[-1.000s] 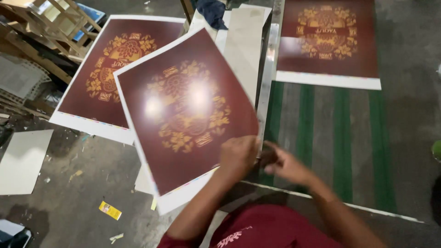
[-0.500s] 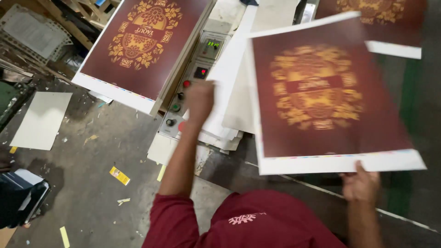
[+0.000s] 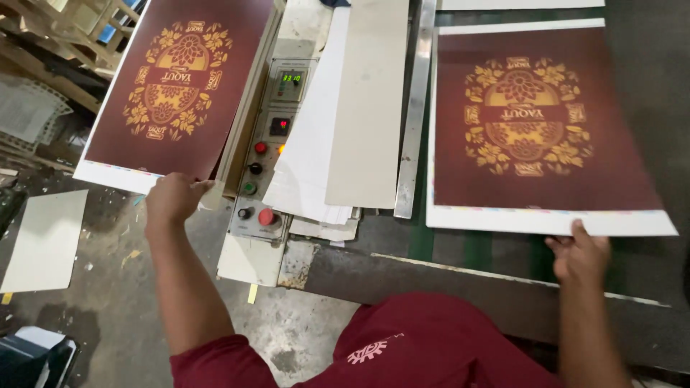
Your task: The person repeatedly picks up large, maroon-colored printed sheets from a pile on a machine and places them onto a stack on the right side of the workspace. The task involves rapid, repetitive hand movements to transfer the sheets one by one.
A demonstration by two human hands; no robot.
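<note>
Green-striped table (image 3: 445,251): right hand (image 3: 578,255) pinches sheet (image 3: 546,129) edge; left hand (image 3: 171,201) grips stack (image 3: 172,93) sheet. Sheet being laid; squaring needed.

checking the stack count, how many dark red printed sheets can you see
2. One dark red sheet lies left of the control panel, its near edge at the left hand. The other sheet lies on the right, held by the right hand. More may lie beneath.

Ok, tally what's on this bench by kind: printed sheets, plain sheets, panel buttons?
Dark red printed sheets with gold ornament: 2, left, right
Stack of plain white paper sheets: 1
Beige board: 1
Round control-panel buttons: about 5
Total: about 9
</note>
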